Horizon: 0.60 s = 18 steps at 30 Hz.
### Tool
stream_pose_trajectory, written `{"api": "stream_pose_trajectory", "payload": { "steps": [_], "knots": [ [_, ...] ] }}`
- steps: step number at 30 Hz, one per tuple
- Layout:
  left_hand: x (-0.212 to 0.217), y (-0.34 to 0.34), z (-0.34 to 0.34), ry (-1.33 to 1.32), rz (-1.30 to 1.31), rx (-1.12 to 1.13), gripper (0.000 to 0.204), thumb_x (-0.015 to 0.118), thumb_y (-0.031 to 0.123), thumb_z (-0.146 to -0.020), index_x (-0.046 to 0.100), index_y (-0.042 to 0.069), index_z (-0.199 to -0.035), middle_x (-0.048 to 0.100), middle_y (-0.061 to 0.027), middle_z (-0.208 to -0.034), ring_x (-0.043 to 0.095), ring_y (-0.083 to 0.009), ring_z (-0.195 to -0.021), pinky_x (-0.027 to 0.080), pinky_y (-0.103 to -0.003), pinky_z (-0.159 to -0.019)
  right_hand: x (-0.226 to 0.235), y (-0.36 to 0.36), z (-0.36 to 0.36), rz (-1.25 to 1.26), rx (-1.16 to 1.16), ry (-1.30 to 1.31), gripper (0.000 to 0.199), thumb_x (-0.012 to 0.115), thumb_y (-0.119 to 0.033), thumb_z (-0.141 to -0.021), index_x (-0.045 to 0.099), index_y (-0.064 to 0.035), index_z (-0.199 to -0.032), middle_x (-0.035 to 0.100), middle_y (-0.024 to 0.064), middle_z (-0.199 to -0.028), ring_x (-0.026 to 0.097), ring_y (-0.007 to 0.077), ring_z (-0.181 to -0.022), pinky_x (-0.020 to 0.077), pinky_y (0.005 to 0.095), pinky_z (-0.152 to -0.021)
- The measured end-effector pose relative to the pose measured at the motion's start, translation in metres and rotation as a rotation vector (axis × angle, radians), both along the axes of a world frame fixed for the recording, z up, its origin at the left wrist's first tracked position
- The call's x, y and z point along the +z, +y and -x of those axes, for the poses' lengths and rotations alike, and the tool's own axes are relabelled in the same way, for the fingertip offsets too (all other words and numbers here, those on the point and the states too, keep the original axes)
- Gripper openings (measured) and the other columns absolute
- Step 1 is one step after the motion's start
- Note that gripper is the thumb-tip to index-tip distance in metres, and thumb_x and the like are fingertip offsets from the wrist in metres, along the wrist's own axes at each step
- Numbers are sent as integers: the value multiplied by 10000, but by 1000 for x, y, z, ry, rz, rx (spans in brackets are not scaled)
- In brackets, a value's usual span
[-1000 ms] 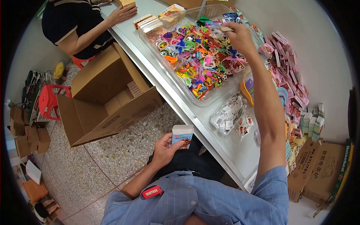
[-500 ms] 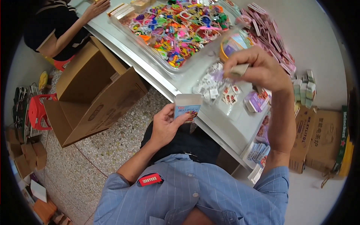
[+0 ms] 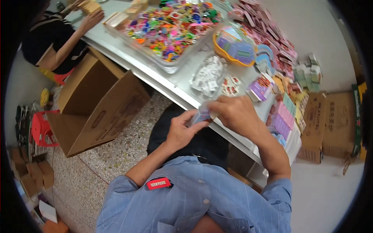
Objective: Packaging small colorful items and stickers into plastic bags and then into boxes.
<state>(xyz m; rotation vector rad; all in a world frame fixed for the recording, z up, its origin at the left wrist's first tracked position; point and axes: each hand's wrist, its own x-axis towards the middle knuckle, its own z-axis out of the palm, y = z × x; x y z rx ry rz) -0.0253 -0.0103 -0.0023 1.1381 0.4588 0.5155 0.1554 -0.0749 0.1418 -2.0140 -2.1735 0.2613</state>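
My left hand (image 3: 180, 129) is closed round a small light-blue cardboard box (image 3: 197, 118), holding it just off the table's front edge. Over the box's upper end, my right hand (image 3: 237, 117) has its fingers pinched together; whatever they grip is hidden by the fingers and blurred. Just beyond the hands, a clear bag of small white packets (image 3: 209, 76) lies on the table beside some small red-and-white printed pieces (image 3: 230, 86). A purple box (image 3: 260, 87) rests to the right of these.
A clear tray (image 3: 169, 68) of colourful plastic trinkets stands on the table (image 3: 175, 80), with an orange-rimmed basket (image 3: 234, 61) on its right. Pink boxes (image 3: 268, 29) are heaped behind. An open carton (image 3: 105, 116) sits left, near a co-worker's hand (image 3: 93, 20) at the table's far end.
My right hand has come down and left from above the table to the box's top. The box, its open flap upright before, is now tilted and partly covered by my fingers.
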Motion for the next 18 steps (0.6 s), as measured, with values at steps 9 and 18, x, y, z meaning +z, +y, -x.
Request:
{"api": "stream_pose_trajectory", "payload": {
  "steps": [9, 18],
  "knots": [
    [-10, -6, 38, 98, -402, -63, 337, 805, 76, -830, 699, 3, -1142, 730, -93, -1001, 679, -140, -887, 534, -283, -773, -47, -26, 27, 456, -13, 771, 347, 561, 15, -798, 636, -7, -1136, 673, 195, -945, 657, 356, -795, 532, 400, -739],
    [-44, -13, 53, 69, 44, -119, 335, 752, 86, -900, 657, -31, -1199, 731, -77, -1032, 673, -123, -945, 533, -268, -846, -64, -41, 60, -38, -589, 870, 116, 701, -74, -912, 696, 20, -980, 646, 30, -833, 579, 89, -735, 469, 248, -671]
  ]
}}
